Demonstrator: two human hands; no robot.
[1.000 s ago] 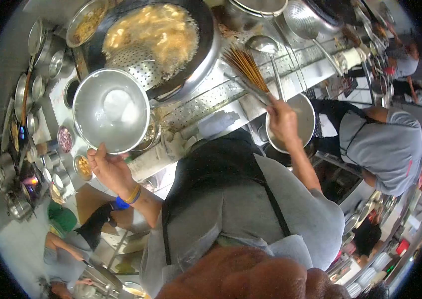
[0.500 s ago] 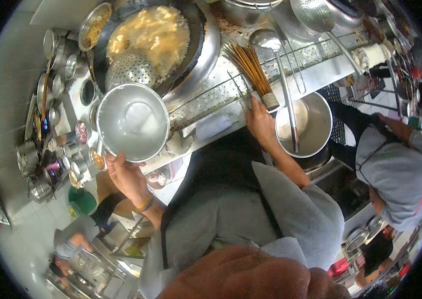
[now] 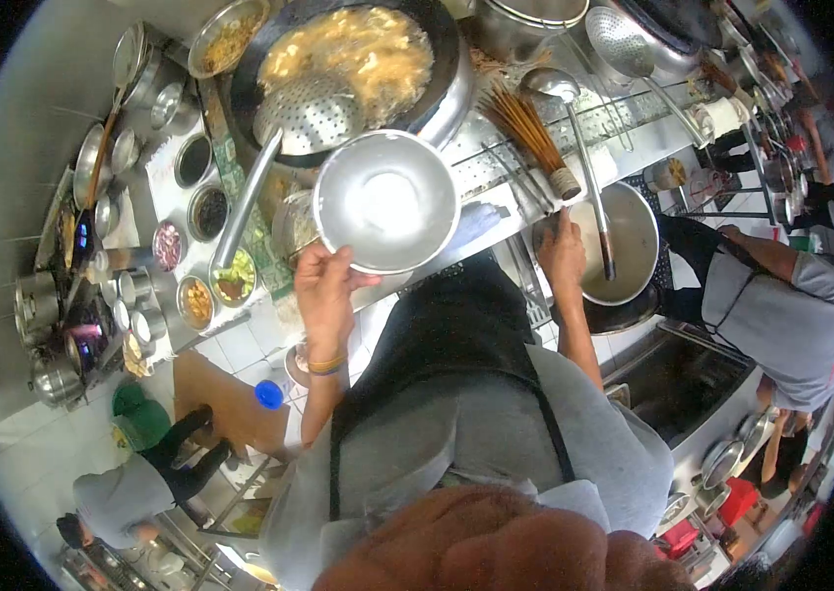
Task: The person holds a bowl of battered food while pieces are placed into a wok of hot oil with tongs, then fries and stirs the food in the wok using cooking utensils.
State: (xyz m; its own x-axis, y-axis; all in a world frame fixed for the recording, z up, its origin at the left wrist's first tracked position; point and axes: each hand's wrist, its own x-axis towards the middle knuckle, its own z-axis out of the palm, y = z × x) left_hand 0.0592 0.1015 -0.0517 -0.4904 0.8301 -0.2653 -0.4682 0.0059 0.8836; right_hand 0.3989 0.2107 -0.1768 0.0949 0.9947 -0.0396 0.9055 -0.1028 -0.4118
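My left hand [image 3: 326,288] grips the lower left rim of a shiny metal bowl [image 3: 385,202], its thumb over the edge. The bowl looks bare inside, with a bright reflection at its bottom. Beyond it, a perforated skimmer [image 3: 309,113] rests at the near side of a wok [image 3: 451,84] of bubbling oil with pale pieces frying. My right hand [image 3: 563,258] has its fingers drawn together beside the bound end of a bamboo wok brush [image 3: 525,128] and metal tongs [image 3: 527,185]. Whether it grasps anything there is hidden. A ladle [image 3: 589,163] lies across a white pot [image 3: 639,236].
At left stand cups of chopped greens [image 3: 234,276], red onion [image 3: 168,244] and dark sauces [image 3: 208,212]. A strainer of fried bits [image 3: 227,39] sits behind them. Another skimmer [image 3: 622,44] lies at upper right. Co-workers stand at right [image 3: 781,325] and lower left [image 3: 127,492].
The view has shifted. The bowl has moved right and away from the small cups, uncovering the skimmer's handle. My right hand remains near the tongs and brush.
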